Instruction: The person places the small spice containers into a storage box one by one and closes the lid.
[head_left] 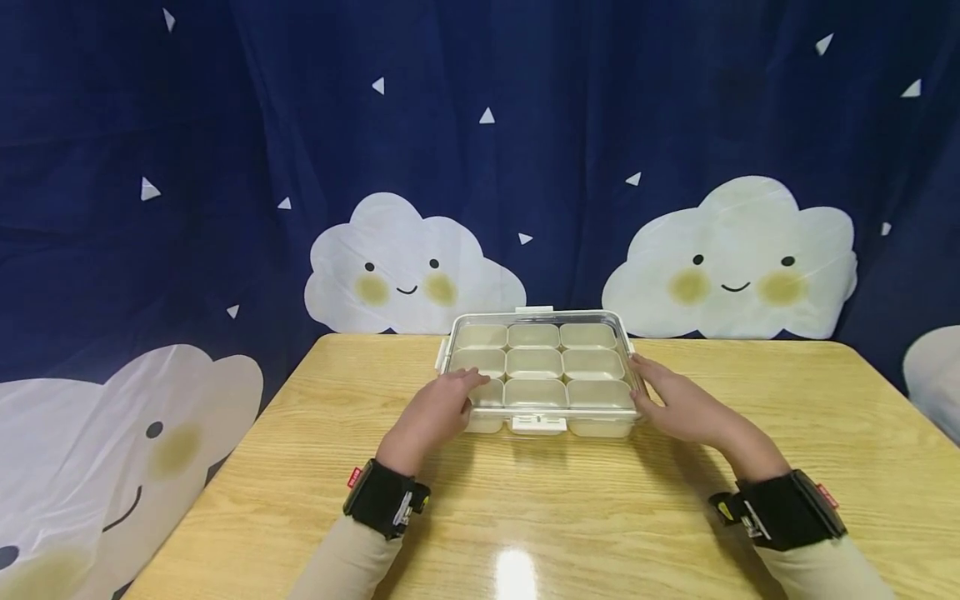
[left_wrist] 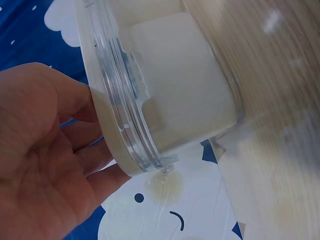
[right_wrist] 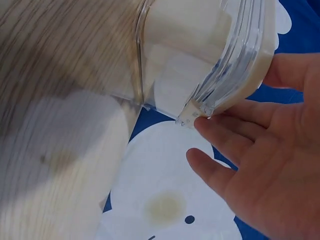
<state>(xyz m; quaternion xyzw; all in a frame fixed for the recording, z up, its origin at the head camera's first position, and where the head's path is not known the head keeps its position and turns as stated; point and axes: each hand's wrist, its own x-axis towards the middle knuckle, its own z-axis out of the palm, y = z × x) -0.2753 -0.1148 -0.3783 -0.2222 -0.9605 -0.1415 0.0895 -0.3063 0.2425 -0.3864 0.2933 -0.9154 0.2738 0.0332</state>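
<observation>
A clear lidded storage box (head_left: 534,364) with a white rim stands on the wooden table, with rows of cream-coloured compartments inside. My left hand (head_left: 438,408) rests at its front left corner, fingers reaching over the lid. In the left wrist view, the fingers of the left hand (left_wrist: 45,135) touch the lid's rim and their tips are hidden behind it. My right hand (head_left: 682,404) touches the right side of the box. In the right wrist view, a fingertip of the right hand (right_wrist: 270,145) meets a small side latch (right_wrist: 191,114), with another finger held apart below.
A white front latch (head_left: 538,425) closes the near side of the box, and another latch (head_left: 534,309) sits at the back. The wooden table (head_left: 315,475) meets a dark blue curtain (head_left: 555,150) printed with smiling clouds. Both wrists wear black straps (head_left: 386,498).
</observation>
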